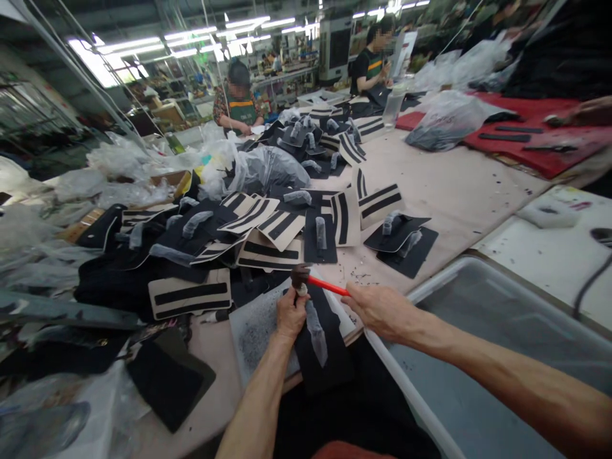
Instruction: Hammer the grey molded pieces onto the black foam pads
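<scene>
A black panel [329, 357] with a plastic-wrapped handle [316, 335] lies on a speckled pale board [255, 331] close to my body. My left hand [291, 313] is closed at the panel's far end, its fingers pinched around a small upright tool [301, 291] with a light top. My right hand [377, 309] grips the red handle of a hammer [327, 285]. The dark hammer head is right at the top of the small tool; whether they touch is unclear.
Beyond the board are piled black and beige striped panels [347, 217]. A grey plastic bin [478, 357] stands at the right, clear plastic bags [119, 172] at the left. Two people [239, 105] work across the table; another person's hand [590, 111] is over red cloth [540, 150].
</scene>
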{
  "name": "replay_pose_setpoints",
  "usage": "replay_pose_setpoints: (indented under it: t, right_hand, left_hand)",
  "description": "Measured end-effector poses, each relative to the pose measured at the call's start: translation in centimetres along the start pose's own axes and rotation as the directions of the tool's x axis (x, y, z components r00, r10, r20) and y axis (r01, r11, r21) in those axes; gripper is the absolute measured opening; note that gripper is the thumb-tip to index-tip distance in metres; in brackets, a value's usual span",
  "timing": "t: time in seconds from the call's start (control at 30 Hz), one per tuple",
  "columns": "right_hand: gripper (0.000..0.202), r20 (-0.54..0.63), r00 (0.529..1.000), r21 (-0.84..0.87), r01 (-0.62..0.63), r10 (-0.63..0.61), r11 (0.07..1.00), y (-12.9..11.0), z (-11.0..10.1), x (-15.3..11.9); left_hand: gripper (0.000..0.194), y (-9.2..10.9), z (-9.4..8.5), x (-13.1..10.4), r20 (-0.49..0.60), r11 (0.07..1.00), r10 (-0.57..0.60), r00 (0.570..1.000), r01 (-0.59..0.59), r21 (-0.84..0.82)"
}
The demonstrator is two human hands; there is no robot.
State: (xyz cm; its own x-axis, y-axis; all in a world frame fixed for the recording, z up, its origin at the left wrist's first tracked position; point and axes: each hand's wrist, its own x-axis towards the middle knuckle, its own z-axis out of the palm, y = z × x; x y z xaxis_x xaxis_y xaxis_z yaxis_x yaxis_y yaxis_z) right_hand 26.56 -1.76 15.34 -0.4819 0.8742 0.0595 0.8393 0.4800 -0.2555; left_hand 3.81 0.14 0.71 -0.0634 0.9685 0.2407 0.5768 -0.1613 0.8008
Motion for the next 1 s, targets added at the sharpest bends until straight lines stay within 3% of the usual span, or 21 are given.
replay_pose_setpoints:
  t: [0.07,0.13,0.17,0.2,0.23,0.27,0.33,0.37,0.43,0.6,0.67,0.73,0.8,0.87,1.0]
  right_hand:
    - [0.028,-0.205,0.979,0.070,0.028,-0.013,0.997,-0.5,-2.4,0.7]
    - [0.027,-0.464,0.881,0.214,0.008,0.095,0.977,-1.2,-3.8,1.0]
    - [0.027,-0.545,0.824,0.276,0.003,0.154,0.961,-1.5,-3.8,0.9]
    - [0.028,-0.568,0.803,0.306,0.000,0.183,0.952,-1.6,-3.3,0.7]
    - [0.029,-0.534,0.827,0.297,-0.010,0.174,0.955,-1.7,-2.3,0.3]
    - [0.030,-0.443,0.887,0.255,-0.019,0.134,0.967,-1.6,-1.2,-0.2]
    - [0.031,-0.140,0.988,0.134,-0.039,0.058,0.990,-1.1,1.2,-1.1]
    - [0.030,-0.002,0.998,0.088,-0.063,0.064,0.994,-0.7,2.0,-1.4]
    - [0.032,0.131,0.983,0.065,-0.139,0.129,0.988,0.5,3.1,-1.4]
    - [0.041,0.249,0.913,0.187,-0.374,0.324,0.908,4.5,5.5,0.1]
    - [0.039,0.286,0.866,0.123,-0.458,0.410,0.881,5.5,7.0,0.7]
    - [0.033,0.239,0.853,0.043,-0.487,0.465,0.872,5.4,8.0,1.0]
    - [0.033,0.116,0.892,0.040,-0.444,0.437,0.895,3.7,8.4,1.2]
    - [0.039,0.021,0.943,0.134,-0.331,0.332,0.934,0.6,8.4,1.3]
    - [0.048,0.063,0.994,0.290,-0.108,0.093,0.951,-6.0,9.4,0.7]
  left_hand:
    - [0.015,-0.1,0.0,-0.1,0.003,0.999,0.006,1.000,-0.006,-0.039]
    - [0.018,-0.2,0.0,-0.1,0.000,0.997,0.011,1.000,-0.011,-0.070]
    - [0.018,-0.2,0.0,-0.1,-0.001,0.997,0.009,1.000,-0.009,-0.074]
    - [0.017,-0.2,0.0,-0.2,0.000,0.997,0.006,1.000,-0.006,-0.073]
    - [0.016,-0.1,0.0,-0.1,0.003,0.998,0.002,1.000,-0.001,-0.064]
    - [0.013,-0.1,0.0,-0.1,0.005,0.999,-0.005,1.000,0.006,-0.050]
    - [0.009,-0.1,-0.1,-0.1,0.015,1.000,-0.011,1.000,0.011,-0.021]
    - [0.008,-0.1,-0.1,-0.1,0.018,1.000,-0.010,1.000,0.010,-0.011]
    - [0.009,0.0,-0.1,-0.1,0.015,1.000,-0.001,1.000,0.001,-0.016]
    - [0.017,0.0,-0.2,-0.1,0.007,0.995,0.022,1.000,-0.021,-0.093]
    - [0.018,-0.1,-0.2,-0.1,0.003,0.995,0.017,1.000,-0.017,-0.097]
    - [0.020,-0.3,-0.1,-0.1,-0.009,0.995,0.004,1.000,-0.005,-0.096]
    - [0.021,-0.4,0.0,0.0,-0.029,0.995,-0.008,1.000,0.005,-0.101]
    - [0.022,-0.3,0.0,0.2,-0.049,0.993,-0.023,0.999,0.017,-0.117]
    - [0.029,0.2,-0.2,0.5,-0.062,0.968,-0.128,0.990,0.111,-0.227]
